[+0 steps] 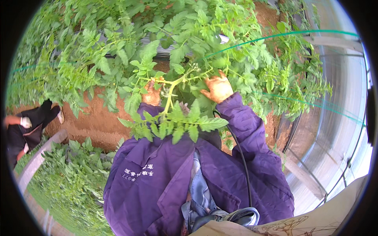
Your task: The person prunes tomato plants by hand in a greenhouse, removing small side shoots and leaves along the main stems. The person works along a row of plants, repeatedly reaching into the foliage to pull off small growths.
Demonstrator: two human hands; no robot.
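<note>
My left hand (152,93) grips a side branch of a tomato plant, with its fingers near the pale green stem (172,88). This stem forks just right of the hand and carries a small flower truss (193,68) at its upper end. A broad tomato leaf (177,122) on it spreads toward my jacket. To the right, my right hand (219,86) is held among the foliage with thumb and fingers apart, and I see nothing in it. A green twine (274,36) runs from the leaves above this hand to the upper right.
A dense row of tomato plants (109,47) fills the far side. Bare reddish soil (88,124) lies left of me. Another person (28,129) stands at the far left. Plastic greenhouse film (333,118) rises at right. A black cable (240,147) hangs along my jacket.
</note>
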